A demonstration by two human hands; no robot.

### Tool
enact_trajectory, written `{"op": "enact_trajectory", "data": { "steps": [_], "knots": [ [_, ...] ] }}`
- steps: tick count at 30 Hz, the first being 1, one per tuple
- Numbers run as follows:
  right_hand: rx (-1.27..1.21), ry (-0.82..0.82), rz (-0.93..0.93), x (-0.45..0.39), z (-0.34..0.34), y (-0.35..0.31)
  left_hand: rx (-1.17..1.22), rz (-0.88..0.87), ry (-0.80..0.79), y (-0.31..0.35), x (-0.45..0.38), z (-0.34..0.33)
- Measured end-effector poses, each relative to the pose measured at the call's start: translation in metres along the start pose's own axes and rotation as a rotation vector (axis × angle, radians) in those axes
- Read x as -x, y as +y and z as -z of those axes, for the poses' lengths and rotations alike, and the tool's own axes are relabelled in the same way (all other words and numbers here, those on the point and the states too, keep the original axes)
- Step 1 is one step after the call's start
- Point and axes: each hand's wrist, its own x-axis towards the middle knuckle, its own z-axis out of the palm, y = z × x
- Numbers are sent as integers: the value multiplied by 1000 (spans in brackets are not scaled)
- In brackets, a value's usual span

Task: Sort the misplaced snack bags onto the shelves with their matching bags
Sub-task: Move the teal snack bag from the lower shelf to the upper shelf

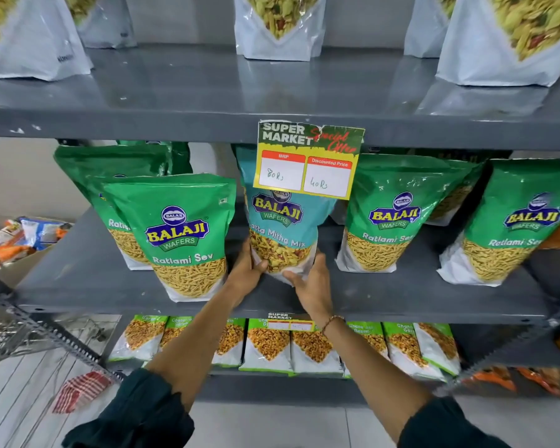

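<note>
Head view. Middle shelf point(78, 273), grey metal: one teal bag point(280, 227), "Khatta Mitha Mix", upright at centre, among green bags point(181, 234) of "Ratlami Sev" on both sides. Left hand point(248, 270): fingers curled round the teal bag's lower left edge. Right hand point(311, 286): fingers closed against its lower right corner, bracelet point(332, 321) at wrist. Price tag point(307, 160) on the upper shelf edge overlaps the teal bag's top. Top shelf: white pouches point(278, 27). Bottom shelf: small green-and-white bags point(269, 347). Far left: cart point(20, 334).
</note>
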Motion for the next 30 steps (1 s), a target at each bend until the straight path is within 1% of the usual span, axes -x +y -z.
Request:
{"op": "enact_trajectory", "data": {
  "steps": [6, 8, 12, 19, 22, 27, 30],
  "knots": [
    [-7, 89, 62, 28, 13, 8, -37, -4, -120, 3, 4, -6],
    [18, 127, 67, 36, 21, 9, -48, -33, -137, 4, 7, -12],
    [-1, 138, 55, 55, 40, 8, -37, -64, -144, 8, 22, -23],
    [46, 64, -57, 99, 89, 2, -86, -84, -149, 15, 71, -35],
    [10, 36, -29, 125, 107, -13, -102, -119, -163, 26, 98, -33],
    [-70, -7, 14, 158, 133, -48, -92, -187, -243, 61, 145, -25],
    [-65, -36, 62, 161, 148, -76, -92, -238, -213, 89, 168, -9]
  ]
}}
